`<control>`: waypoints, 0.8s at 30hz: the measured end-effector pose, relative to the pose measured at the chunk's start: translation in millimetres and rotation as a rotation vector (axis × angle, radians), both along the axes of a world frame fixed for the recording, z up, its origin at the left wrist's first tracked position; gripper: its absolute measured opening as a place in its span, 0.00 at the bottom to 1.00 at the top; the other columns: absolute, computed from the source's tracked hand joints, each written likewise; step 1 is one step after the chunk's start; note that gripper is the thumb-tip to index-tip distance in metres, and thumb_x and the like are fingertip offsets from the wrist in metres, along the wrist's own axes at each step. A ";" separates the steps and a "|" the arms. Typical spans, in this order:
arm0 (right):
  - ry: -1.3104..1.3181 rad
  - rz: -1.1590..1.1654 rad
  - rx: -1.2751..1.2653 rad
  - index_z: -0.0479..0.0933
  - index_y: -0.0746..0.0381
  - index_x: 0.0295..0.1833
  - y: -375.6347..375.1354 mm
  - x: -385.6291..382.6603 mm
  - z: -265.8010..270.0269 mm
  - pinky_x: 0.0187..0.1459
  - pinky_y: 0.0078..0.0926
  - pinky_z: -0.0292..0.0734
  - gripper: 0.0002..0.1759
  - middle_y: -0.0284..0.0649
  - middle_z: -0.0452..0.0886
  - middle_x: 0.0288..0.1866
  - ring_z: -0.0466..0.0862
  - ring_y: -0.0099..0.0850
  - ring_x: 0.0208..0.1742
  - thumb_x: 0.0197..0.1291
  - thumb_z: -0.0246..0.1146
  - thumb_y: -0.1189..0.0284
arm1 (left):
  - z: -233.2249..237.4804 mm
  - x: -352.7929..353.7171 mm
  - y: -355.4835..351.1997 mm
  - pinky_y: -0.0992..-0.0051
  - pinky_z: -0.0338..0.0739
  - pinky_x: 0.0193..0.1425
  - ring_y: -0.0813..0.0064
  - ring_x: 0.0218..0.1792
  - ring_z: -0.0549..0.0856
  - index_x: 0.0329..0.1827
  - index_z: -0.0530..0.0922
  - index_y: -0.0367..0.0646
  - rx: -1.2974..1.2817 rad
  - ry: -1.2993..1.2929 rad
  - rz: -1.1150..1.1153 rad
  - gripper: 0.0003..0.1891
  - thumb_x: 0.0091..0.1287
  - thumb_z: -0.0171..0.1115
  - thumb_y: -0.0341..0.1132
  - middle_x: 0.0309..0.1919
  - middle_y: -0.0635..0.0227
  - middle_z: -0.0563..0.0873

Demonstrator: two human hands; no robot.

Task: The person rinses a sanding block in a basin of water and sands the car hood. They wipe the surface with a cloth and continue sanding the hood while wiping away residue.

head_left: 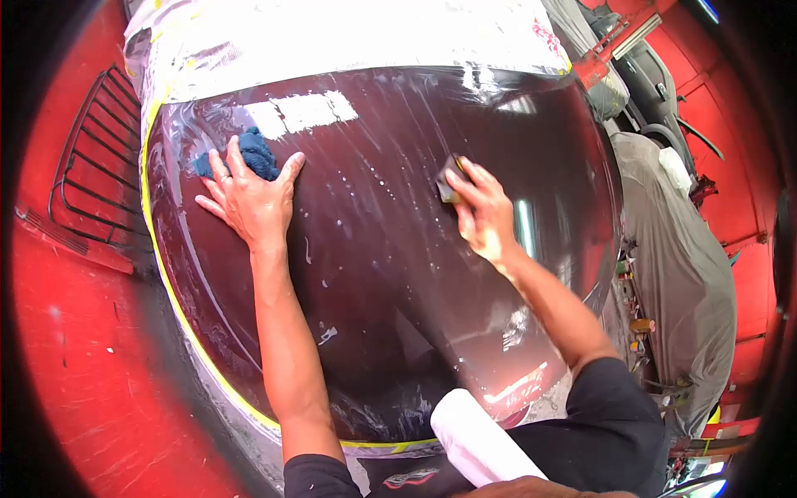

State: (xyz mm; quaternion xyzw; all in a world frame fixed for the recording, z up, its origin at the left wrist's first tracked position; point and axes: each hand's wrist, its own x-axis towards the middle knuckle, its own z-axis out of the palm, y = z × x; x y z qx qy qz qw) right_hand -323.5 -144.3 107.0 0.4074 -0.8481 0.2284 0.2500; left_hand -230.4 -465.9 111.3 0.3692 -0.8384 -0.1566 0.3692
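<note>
A dark maroon car hood (pixel 374 249), wet and streaked with whitish residue and drops, fills the middle of the head view. My left hand (pixel 253 199) lies on its left side with the fingers spread. Under and just beyond those fingertips is a crumpled blue cloth (pixel 259 153). Right of centre, my right hand (pixel 490 216) is closed around a small dark block (pixel 447 178) with a yellowish edge, held against the hood. The face of the block touching the paint is hidden.
White masking sheet (pixel 357 33) covers the car beyond the hood. Yellow tape (pixel 178 303) follows the left edge. A black metal rack (pixel 95 149) stands at left. Grey-covered parts (pixel 677 266) and assorted items are at right. A white towel (pixel 481 440) hangs at my front.
</note>
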 end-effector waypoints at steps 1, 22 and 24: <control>0.033 0.028 -0.003 0.81 0.54 0.66 -15.3 -18.0 2.1 0.69 0.48 0.73 0.28 0.53 0.78 0.70 0.78 0.56 0.68 0.58 0.64 0.77 | -1.8 0.9 0.5 0.35 0.44 0.81 0.36 0.78 0.63 0.78 0.69 0.50 0.009 -0.006 -0.013 0.55 0.48 0.77 0.69 0.78 0.48 0.67; 0.036 0.306 -0.177 0.85 0.52 0.60 -55.7 32.8 -1.4 0.66 0.44 0.77 0.32 0.51 0.82 0.62 0.82 0.49 0.64 0.48 0.68 0.88 | -13.1 -10.0 -17.7 0.36 0.47 0.81 0.51 0.72 0.74 0.65 0.73 0.41 0.186 0.658 -0.072 0.24 0.65 0.64 0.30 0.65 0.56 0.79; 0.006 0.268 -0.091 0.85 0.51 0.60 -64.0 31.7 3.3 0.66 0.45 0.77 0.32 0.51 0.82 0.64 0.82 0.50 0.64 0.47 0.68 0.87 | -8.6 -10.8 -15.7 0.37 0.47 0.81 0.52 0.71 0.74 0.65 0.73 0.41 0.250 0.709 -0.078 0.24 0.65 0.64 0.30 0.64 0.56 0.79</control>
